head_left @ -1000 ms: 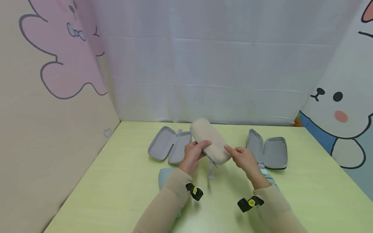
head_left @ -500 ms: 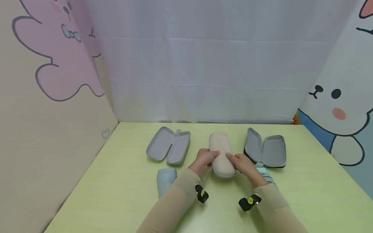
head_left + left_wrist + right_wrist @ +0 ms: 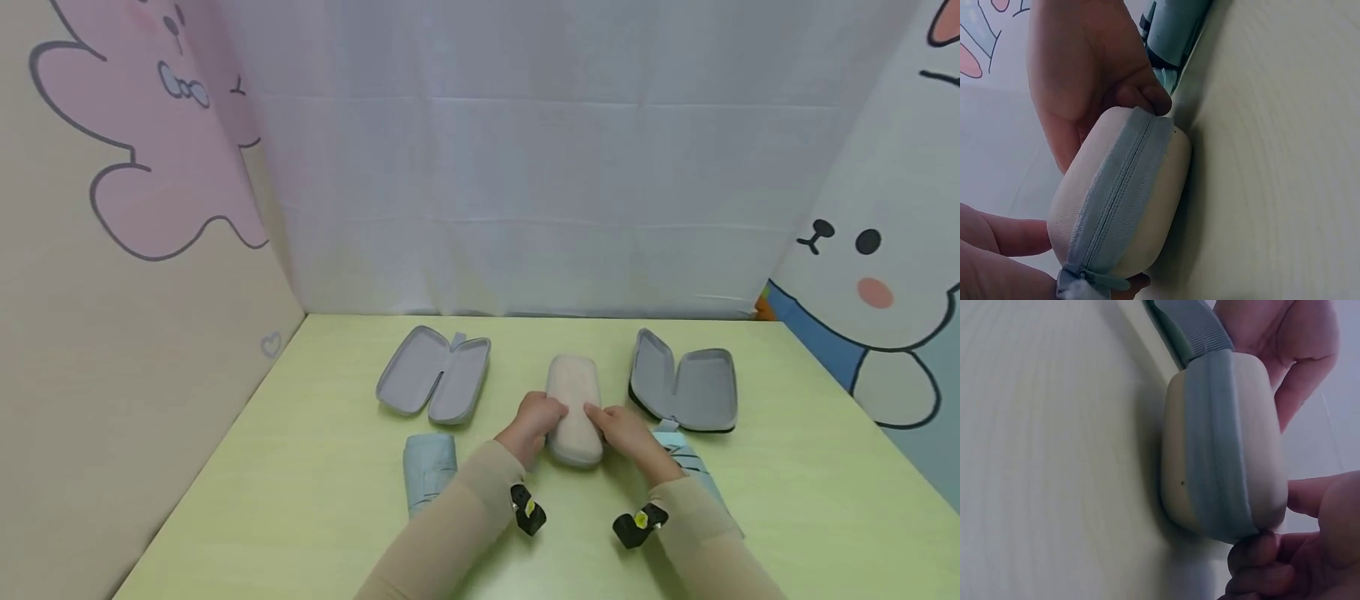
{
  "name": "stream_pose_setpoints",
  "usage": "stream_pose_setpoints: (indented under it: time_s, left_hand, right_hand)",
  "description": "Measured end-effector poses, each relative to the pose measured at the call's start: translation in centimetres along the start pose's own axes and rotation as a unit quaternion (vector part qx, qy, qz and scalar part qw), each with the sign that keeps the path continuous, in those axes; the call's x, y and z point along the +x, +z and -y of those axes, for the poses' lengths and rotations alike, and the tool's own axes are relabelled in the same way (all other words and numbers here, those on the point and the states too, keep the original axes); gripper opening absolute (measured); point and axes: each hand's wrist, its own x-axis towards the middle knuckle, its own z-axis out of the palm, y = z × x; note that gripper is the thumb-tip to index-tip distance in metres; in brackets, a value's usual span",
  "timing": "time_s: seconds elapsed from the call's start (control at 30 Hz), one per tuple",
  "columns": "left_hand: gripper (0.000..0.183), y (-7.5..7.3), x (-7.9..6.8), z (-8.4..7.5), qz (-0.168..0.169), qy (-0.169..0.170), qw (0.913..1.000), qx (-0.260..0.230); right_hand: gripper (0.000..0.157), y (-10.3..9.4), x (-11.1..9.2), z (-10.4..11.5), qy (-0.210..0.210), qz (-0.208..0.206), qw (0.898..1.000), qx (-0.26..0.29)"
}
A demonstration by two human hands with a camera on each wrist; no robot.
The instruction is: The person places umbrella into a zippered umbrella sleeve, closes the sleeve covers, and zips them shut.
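Cream Case (image 3: 576, 379) Held in Both Hands Between Two Open Ones

We see a left hand (image 3: 538, 417) and a right hand (image 3: 624, 427) pinching the cream case from either side, thumbs on its top and fingers curled below its edge. It sits low over the middle of the pale table (image 3: 247, 517); whether its base touches we cannot tell. In the left wrist view, the zipper (image 3: 1119, 187) looks closed along the end we can see, its pull (image 3: 1107, 280) hanging by the near fingers.

Farther left lies a grey-lined case (image 3: 411, 375), spread open; on the right, a second open case (image 3: 707, 392). Nearer us are a blue bundle (image 3: 429, 467) at left and a striped pale-blue item (image 3: 688, 457) at right, partly behind forearms.

By our judgement, the cream case's closing looks done, with its release left; the other two remain unclosed, the blue pieces outside them.
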Motion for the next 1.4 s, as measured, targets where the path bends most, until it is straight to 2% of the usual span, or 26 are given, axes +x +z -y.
stream_pose_setpoints:
  time_s: [0.17,0.23,0.33,0.43,0.5,0.53,0.6,0.67,0.73,0.8,0.87,0.9,0.97,1.03,1.1,1.2,1.3,1.4]
  left_hand:
    - [0.044,0.4,-0.3,0.3,0.009,-0.004,0.9999,-0.013]
    - [0.044,0.3,-0.3,0.3,0.013,-0.005,0.9998,-0.014]
    - [0.046,0.0,-0.5,0.3,0.035,-0.011,0.9993,-0.009]
    - [0.052,-1.1,-1.0,-0.1,0.069,0.009,0.9968,0.039]
    - [0.057,-2.5,-1.7,-0.6,0.094,0.049,0.9889,0.104]
    - [0.057,-3.3,-2.1,-1.0,0.099,0.074,0.9809,0.15]
    - [0.056,-5.1,-3.2,-1.8,0.097,0.134,0.9543,0.249]
    - [0.052,-7.1,-4.5,-2.5,0.068,0.186,0.9172,0.346]
    - [0.04,-9.3,-5.7,-2.7,0.012,0.221,0.8768,0.427]
    - [0.026,-11.4,-6.7,-2.3,-0.052,0.232,0.8473,0.475]
    - [0.019,-13.3,-7.5,-1.5,-0.103,0.215,0.8319,0.501]
    - [0.023,-14.1,-7.9,-1.0,-0.119,0.203,0.8273,0.51]
    - [0.031,-15.4,-8.4,0.1,-0.139,0.167,0.8268,0.519]
    - [0.039,-16.4,-8.8,1.0,-0.144,0.126,0.826,0.53]
    - [0.045,-17.1,-9.1,1.9,-0.134,0.09,0.8266,0.539]
    - [0.053,-17.7,-9.2,3.0,-0.101,0.048,0.8354,0.538]
    - [0.056,-18.0,-9.2,3.8,-0.081,0.042,0.8495,0.52]
    - [0.054,-18.1,-9.1,4.6,-0.083,0.064,0.8662,0.489]
  right_hand:
    - [0.045,0.0,-0.2,-0.1,0.005,-0.006,1.0,-0.013]
    - [0.045,-0.1,-0.2,-0.1,-0.005,-0.01,1.0,-0.019]
    - [0.048,-0.1,-0.2,-0.2,-0.012,-0.009,0.999,-0.032]
    - [0.051,-0.4,-0.3,-0.1,-0.01,-0.007,0.999,-0.049]
    - [0.05,-0.7,-0.3,0.1,-0.003,-0.012,0.998,-0.055]
    - [0.048,-0.9,-0.4,0.3,-0.002,-0.017,0.998,-0.058]
    - [0.042,-1.4,-0.6,0.8,-0.004,-0.039,0.997,-0.064]
    - [0.037,-1.7,-0.8,1.5,-0.018,-0.069,0.995,-0.068]
    - [0.033,-1.6,-1.2,2.6,-0.039,-0.097,0.992,-0.074]
    - [0.029,-0.9,-1.6,3.9,-0.069,-0.118,0.987,-0.078]
    - [0.027,0.2,-2.1,5.2,-0.1,-0.122,0.985,-0.074]
    - [0.025,0.9,-2.4,5.8,-0.115,-0.117,0.984,-0.069]
    - [0.022,2.1,-2.9,6.7,-0.144,-0.1,0.983,-0.059]
    - [0.019,3.3,-3.4,7.5,-0.16,-0.078,0.983,-0.044]
    - [0.017,4.1,-3.7,8.0,-0.17,-0.063,0.983,-0.032]
    - [0.014,4.8,-3.8,8.3,-0.172,-0.058,0.983,-0.026]
    - [0.013,5.0,-3.5,8.2,-0.17,-0.06,0.983,-0.023]
    - [0.012,5.1,-3.0,8.2,-0.169,-0.057,0.984,-0.014]
